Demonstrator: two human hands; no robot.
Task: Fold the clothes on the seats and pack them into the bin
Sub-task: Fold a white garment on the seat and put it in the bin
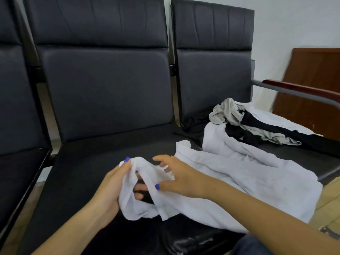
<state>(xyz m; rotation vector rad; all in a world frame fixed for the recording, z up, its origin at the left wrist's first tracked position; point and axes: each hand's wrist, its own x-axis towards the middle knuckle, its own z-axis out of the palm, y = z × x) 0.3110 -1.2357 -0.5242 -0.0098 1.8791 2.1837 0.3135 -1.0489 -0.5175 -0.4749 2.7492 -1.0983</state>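
- A thin, soft white garment lies crumpled across the smooth black padded seat, one bunched end gathered up between both hands, the rest trailing off to the right.
- The left hand grips that bunched end, thumb laid along the top of the cloth and fingers tucked into a fold, the nails painted blue.
- The right hand rests on the same bunch, thumb pressed against the fabric; its fingers are spread and lightly bent, gripping nothing.
- On the next seat to the right sits a loose heap: a wrinkled grey garment on top, dark black cloth beneath it, more white fabric under that.
- Behind rise the seats' creased, leather-like black backrests; a glossy reddish wooden armrest on a grey metal bar sits far right.
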